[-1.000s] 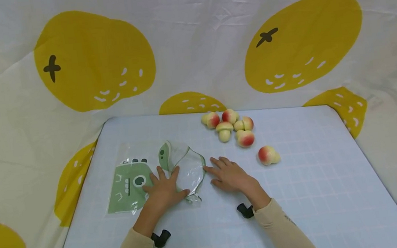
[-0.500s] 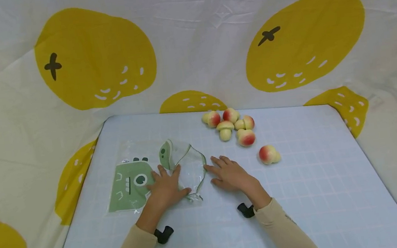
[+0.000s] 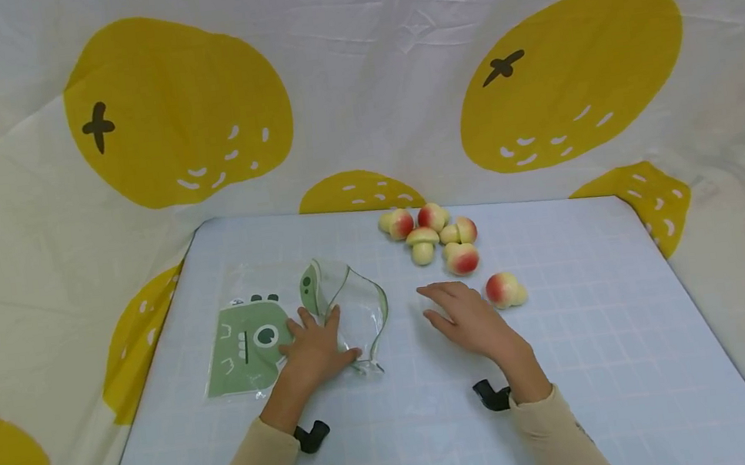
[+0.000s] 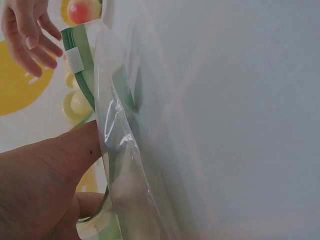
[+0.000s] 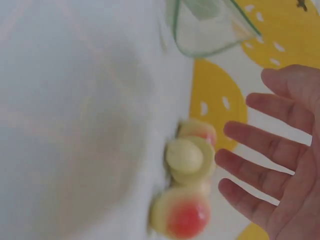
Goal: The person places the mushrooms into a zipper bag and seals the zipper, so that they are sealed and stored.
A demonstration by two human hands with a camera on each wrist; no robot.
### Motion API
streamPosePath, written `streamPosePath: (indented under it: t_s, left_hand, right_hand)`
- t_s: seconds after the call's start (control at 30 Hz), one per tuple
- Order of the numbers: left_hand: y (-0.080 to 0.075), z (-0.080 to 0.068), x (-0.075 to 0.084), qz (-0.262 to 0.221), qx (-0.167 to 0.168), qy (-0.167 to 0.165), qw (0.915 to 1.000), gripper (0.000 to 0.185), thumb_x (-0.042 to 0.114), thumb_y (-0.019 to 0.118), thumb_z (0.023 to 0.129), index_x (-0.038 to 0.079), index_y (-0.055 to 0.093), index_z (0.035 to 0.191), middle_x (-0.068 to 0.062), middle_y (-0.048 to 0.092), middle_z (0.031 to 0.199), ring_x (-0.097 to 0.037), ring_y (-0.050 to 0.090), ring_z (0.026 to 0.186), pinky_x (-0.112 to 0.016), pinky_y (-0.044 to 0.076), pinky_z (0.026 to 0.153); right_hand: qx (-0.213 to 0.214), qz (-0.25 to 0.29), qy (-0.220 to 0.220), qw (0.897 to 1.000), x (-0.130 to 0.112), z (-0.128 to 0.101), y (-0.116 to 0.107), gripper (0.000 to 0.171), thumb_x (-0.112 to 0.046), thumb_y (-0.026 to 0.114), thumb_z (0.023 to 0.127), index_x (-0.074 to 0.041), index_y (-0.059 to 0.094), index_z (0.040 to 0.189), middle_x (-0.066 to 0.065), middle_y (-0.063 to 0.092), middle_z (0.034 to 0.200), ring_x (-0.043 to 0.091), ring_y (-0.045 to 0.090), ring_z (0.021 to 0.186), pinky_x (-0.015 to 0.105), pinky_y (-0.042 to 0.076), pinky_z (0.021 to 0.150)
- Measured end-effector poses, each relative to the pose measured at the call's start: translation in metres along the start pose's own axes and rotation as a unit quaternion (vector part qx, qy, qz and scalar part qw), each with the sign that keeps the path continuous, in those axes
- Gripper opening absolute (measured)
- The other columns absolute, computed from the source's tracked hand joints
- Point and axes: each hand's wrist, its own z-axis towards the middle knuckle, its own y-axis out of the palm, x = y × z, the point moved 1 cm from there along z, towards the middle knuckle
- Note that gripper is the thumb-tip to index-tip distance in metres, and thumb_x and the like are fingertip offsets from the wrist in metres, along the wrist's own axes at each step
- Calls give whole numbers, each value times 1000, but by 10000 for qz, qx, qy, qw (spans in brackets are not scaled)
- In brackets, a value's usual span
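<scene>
A clear zip bag (image 3: 248, 356) printed with a green one-eyed monster lies on the table, its mouth gaping toward the right. Spread over its middle is my left hand (image 3: 313, 352), fingers straight and resting on the plastic. The left wrist view shows a white slider (image 4: 74, 59) on the bag's green zip edge. My right hand (image 3: 470, 317) hovers to the right of the bag mouth, holding nothing, fingers extended and apart in the right wrist view. Just beyond its knuckles sits a single red-and-cream toy mushroom (image 3: 501, 290).
Several more toy mushrooms (image 3: 422, 246), cream with red patches, are clustered near the back edge of the table (image 3: 611, 358). Behind stands a white cloth (image 3: 371, 108) printed with large yellow fruit. Black camera mounts (image 3: 493, 396) stick out at both wrists.
My right hand has left the bag's open edge and shifted right, toward the single mushroom. The left hand stays on the bag, whose mouth edge has changed shape slightly.
</scene>
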Motion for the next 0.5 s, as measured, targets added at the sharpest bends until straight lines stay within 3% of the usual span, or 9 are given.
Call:
streamPosePath:
  t_s: [0.2, 0.37, 0.5]
  left_hand:
    - [-2, 1, 0, -16, -10, 7, 10000, 95, 58, 72, 85, 12, 31, 157, -49, 12, 149, -72, 13, 132, -84, 31, 83]
    - [-3, 1, 1, 8, 20, 14, 10000, 94, 58, 71, 85, 12, 31, 157, -49, 13, 149, -72, 13, 132, -84, 32, 82]
    - [-3, 0, 2, 28, 12, -24, 10000, 94, 58, 71, 85, 13, 31, 158, -48, 13, 149, -71, 14, 132, -83, 33, 82]
  right_hand:
    - [791, -29, 40, 9969, 16, -19, -27, 39, -18, 69, 95, -5, 63, 132, 11, 65, 126, 32, 58, 116, 49, 45, 98]
    - [1254, 78, 455, 9910, 31, -36, -40, 36, -11, 72, 92, -3, 66, 128, 13, 68, 115, 32, 58, 105, 51, 48, 91]
    - [1401, 119, 776, 9870, 40, -47, -46, 37, -10, 73, 91, -3, 66, 126, 16, 67, 119, 35, 57, 112, 55, 45, 95]
